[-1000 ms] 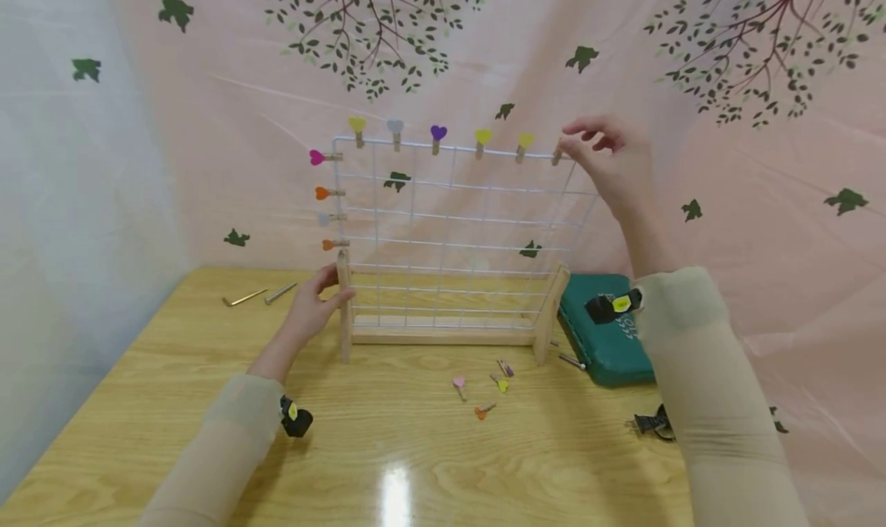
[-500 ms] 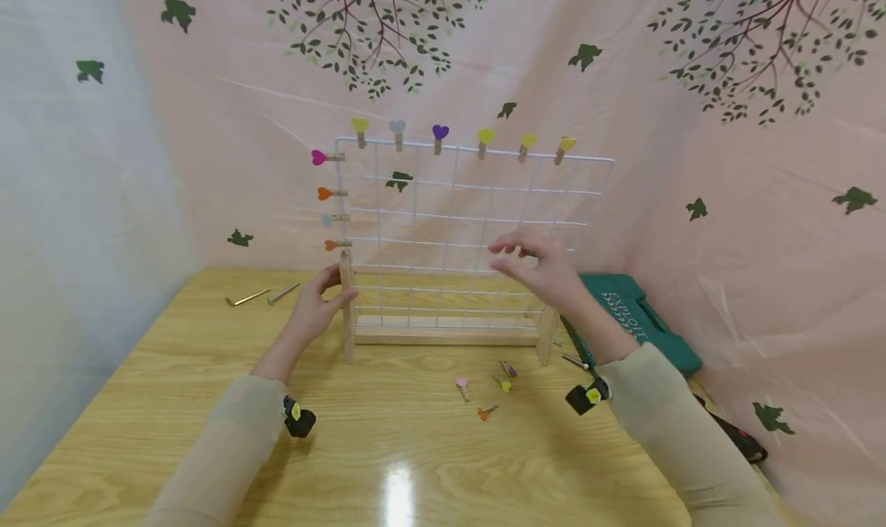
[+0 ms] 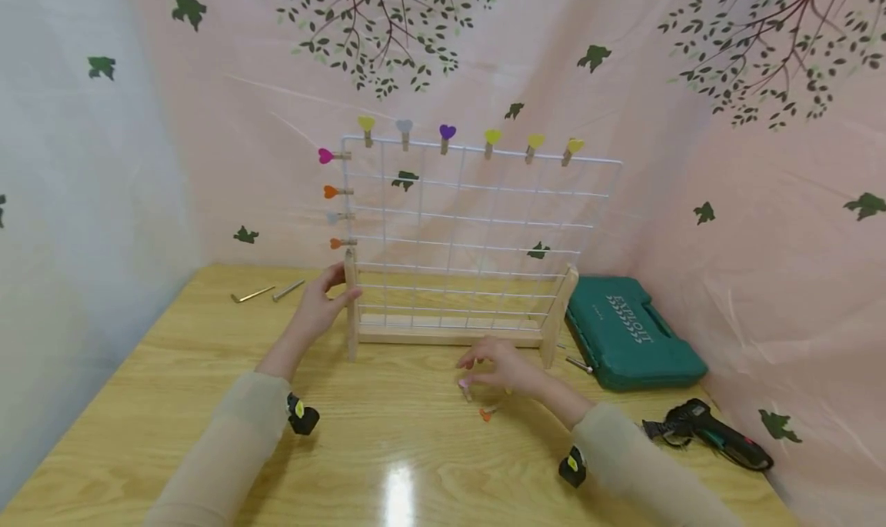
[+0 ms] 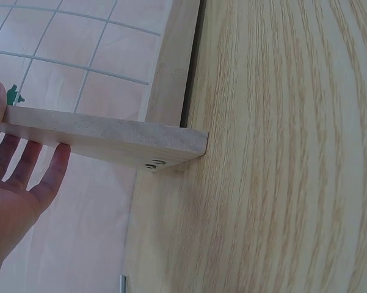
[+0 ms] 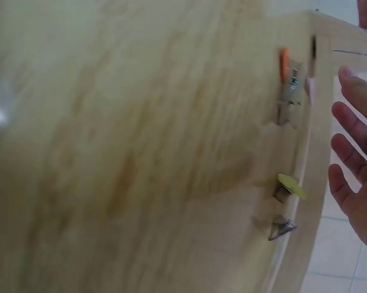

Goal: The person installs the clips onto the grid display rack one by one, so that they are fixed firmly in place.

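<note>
My left hand holds the left wooden post of the stand, thumb on one face and fingertips against the other. A white wire grid stands upright between the posts. Heart-topped clothespins are clipped along its top and left edges, including a yellow one furthest right. My right hand hovers with parted fingers over loose clothespins on the table, holding nothing. A pink clothespin lies by its fingertips and an orange one nearer me. A yellow one and a darker one show in the right wrist view.
A green case lies right of the stand, with a bolt beside it. Closer to me is a black tool with a handle. A brass hex key and another bolt lie at the left. Printed cloth hangs behind.
My right hand has let go of the yellow clothespin on the grid's top edge and come down to the loose ones on the table. The left hand keeps its hold on the post.
</note>
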Demonstrator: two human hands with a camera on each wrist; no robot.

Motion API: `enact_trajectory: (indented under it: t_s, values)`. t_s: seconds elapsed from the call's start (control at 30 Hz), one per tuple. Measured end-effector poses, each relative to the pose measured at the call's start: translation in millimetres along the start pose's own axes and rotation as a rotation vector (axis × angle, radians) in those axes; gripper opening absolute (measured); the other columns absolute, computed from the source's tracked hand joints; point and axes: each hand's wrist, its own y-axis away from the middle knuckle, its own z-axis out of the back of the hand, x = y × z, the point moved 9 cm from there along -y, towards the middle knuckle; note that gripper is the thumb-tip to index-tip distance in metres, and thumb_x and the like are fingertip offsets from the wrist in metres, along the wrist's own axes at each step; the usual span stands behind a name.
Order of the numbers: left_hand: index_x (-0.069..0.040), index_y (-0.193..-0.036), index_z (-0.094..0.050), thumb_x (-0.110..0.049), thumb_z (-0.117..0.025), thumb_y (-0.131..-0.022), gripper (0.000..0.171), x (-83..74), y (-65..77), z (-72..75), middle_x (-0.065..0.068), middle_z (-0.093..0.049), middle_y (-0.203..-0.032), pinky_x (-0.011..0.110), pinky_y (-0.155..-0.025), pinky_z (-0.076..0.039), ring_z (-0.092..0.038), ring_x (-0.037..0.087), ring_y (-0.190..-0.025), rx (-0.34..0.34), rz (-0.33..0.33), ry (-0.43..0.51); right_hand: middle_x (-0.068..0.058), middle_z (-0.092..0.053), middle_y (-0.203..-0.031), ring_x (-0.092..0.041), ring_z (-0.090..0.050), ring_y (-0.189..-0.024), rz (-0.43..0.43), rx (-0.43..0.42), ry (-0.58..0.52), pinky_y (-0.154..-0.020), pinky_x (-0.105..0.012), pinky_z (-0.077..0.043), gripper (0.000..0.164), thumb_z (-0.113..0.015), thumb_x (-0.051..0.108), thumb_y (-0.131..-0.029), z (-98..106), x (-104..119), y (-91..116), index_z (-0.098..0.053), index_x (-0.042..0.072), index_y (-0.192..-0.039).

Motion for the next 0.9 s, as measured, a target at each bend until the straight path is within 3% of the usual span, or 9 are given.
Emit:
enact_trajectory:
  t_s: [0.17, 0.3, 0.53, 0.73, 0.9]
  values:
    - [-0.005, -0.133, -0.037, -0.021, -0.06, -0.085, 0.056, -9.1, 2.4, -1.0, 0.021, -0.047, -0.125, 0.053, -0.093, -0.036, -0.04, 0.034, -0.119, 0.021, 0.026, 0.017, 0.007, -0.062, -0.096, -0.007, -0.053, -0.089, -0.052, 0.144, -0.003, -0.077, -0.025, -0.046, 0.021, -0.062, 0.025, -0.083, -23, -4, 2, -0.065, 0.014, -0.1]
    - [-0.001, -0.133, -0.036, -0.016, -0.059, -0.086, 0.054, -25.0, 8.3, -2.4, 0.024, -0.046, -0.125, 0.053, -0.094, -0.036, -0.039, 0.037, -0.119, 0.032, 0.032, 0.012, 0.008, -0.059, -0.09, -0.004, -0.052, -0.083, -0.096, 0.182, 0.012, -0.073, -0.02, -0.045, 0.016, -0.062, 0.024, -0.084, -32, -10, 1, -0.065, 0.014, -0.096]
    - [-0.008, -0.133, -0.038, -0.033, -0.061, -0.083, 0.06, -1.3, -0.9, -1.6, 0.017, -0.049, -0.125, 0.051, -0.093, -0.038, -0.041, 0.031, -0.119, 0.014, 0.014, -0.009, 0.01, -0.056, -0.074, -0.002, -0.05, -0.066, -0.231, 0.172, -0.087, -0.058, -0.018, -0.044, 0.012, -0.066, 0.026, -0.08, -34, -23, 2, -0.06, 0.016, -0.081]
    - [-0.01, -0.133, -0.038, -0.033, -0.061, -0.083, 0.06, -2.1, -1.9, -1.6, 0.016, -0.048, -0.126, 0.051, -0.095, -0.036, -0.041, 0.031, -0.119, 0.017, 0.02, -0.006, 0.009, -0.057, -0.069, -0.002, -0.049, -0.063, -0.216, 0.188, -0.112, -0.056, -0.017, -0.043, 0.012, -0.069, 0.024, -0.077, -29, -17, 0, -0.06, 0.017, -0.074]
    - [-0.01, -0.134, -0.038, -0.034, -0.061, -0.083, 0.061, -1.1, -0.5, -0.5, 0.016, -0.048, -0.126, 0.051, -0.095, -0.036, -0.04, 0.031, -0.12, 0.016, 0.024, 0.0, 0.008, -0.061, -0.065, -0.009, -0.057, -0.059, -0.212, 0.206, -0.152, -0.053, -0.023, -0.048, 0.011, -0.07, 0.022, -0.076, -9, -7, -3, -0.062, 0.018, -0.071]
